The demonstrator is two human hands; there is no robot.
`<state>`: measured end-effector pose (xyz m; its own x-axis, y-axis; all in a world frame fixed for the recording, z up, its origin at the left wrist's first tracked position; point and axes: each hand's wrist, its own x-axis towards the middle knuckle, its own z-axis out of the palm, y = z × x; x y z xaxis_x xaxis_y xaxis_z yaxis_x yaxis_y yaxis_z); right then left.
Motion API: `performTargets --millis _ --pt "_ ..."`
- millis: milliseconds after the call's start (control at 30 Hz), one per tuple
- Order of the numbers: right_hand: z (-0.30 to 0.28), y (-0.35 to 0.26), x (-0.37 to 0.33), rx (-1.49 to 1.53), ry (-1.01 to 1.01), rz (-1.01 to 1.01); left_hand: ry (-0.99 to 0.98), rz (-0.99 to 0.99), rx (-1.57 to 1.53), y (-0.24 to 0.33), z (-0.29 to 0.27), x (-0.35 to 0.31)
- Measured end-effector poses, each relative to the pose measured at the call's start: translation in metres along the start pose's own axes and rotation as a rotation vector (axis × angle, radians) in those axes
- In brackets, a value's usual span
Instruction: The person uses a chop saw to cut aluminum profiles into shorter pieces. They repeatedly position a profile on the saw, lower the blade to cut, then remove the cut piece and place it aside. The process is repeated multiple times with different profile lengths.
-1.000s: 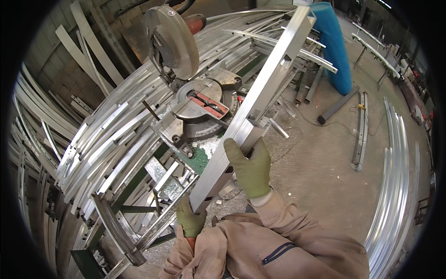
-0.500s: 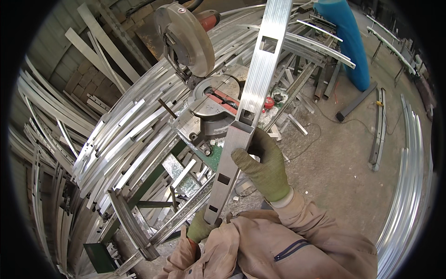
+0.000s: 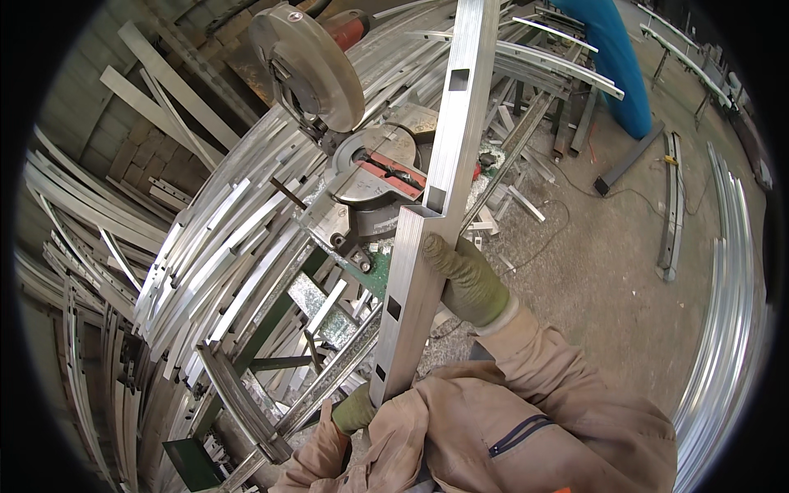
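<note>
My right hand (image 3: pixel 472 287), in a green work glove, wraps around two metal profiles where they overlap, its thumb lying on the nearer one. The nearer piece is a short silver rectangular tube (image 3: pixel 405 287) with rectangular cutouts, slanting down toward my body. Behind it a longer ribbed metal profile (image 3: pixel 452 140), also with square cutouts, runs up past the top of the picture. My left hand (image 3: pixel 353 411), gloved in green too, grips the short tube's lower end; its fingers are partly hidden by the tube and my sleeve.
A cut-off saw with a round guard (image 3: pixel 316 70) and red-and-grey base (image 3: pixel 386 172) stands beyond the profiles. Stacked metal strips (image 3: pixel 222 255) fill the left. A blue roll (image 3: pixel 616 74) leans at the back right. Long shiny profiles (image 3: pixel 727 304) lie along the right floor edge.
The short tube has turned, so more of its right side shows. My right hand has shifted, its thumb now pressed along the tube. The saw appears slightly farther up and left.
</note>
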<state>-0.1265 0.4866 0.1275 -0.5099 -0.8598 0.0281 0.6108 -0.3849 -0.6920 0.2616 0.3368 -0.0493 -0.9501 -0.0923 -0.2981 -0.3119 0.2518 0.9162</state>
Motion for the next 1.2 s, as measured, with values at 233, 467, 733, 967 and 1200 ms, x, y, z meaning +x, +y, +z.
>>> performTargets --millis 233,467,733,967,1200 --pt "-0.008 -0.003 -0.003 -0.052 0.013 -0.030 0.048 -0.053 -0.063 0.030 0.002 0.008" --pt "-0.029 0.000 0.001 -0.417 0.281 0.067 0.367 -0.308 0.208 0.086 -0.001 0.011" --pt "-0.047 0.058 0.026 -0.166 0.381 0.195 0.336 -0.502 0.403 0.084 -0.053 -0.005" --pt "-0.052 0.081 0.093 -0.146 0.373 0.222 0.637 -0.593 0.828 0.121 -0.091 0.029" --pt "-0.067 0.091 0.164 -0.051 0.359 0.258 0.967 -0.313 1.298 0.100 -0.088 0.106"
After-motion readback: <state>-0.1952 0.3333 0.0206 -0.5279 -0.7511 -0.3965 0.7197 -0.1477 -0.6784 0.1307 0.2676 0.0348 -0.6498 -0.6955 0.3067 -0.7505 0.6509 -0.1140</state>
